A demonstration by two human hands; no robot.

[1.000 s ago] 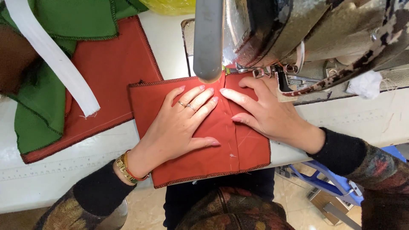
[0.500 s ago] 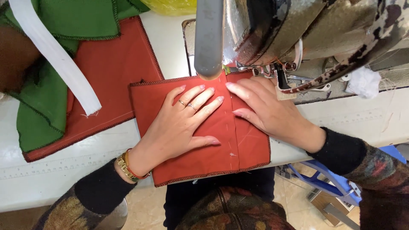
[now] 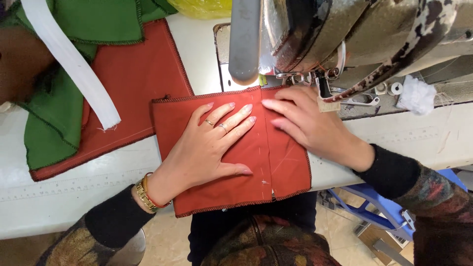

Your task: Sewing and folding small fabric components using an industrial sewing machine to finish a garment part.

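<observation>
Left hand (image 3: 207, 145): flat, palm down, fingers spread on the folded red cloth (image 3: 231, 152); gripping nothing.
Right hand (image 3: 308, 125): flat too, fingers apart, pressing the cloth's right part just near the sewing machine (image 3: 315, 37).
Red cloth: on the white table (image 3: 74, 187), its far edge under the machine head, its near edge overhanging the table.
Left of it: another red piece (image 3: 133, 83), partly under green cloth (image 3: 59, 118) and a white strap (image 3: 74, 64).
Far right: white scrap (image 3: 416, 94).
</observation>
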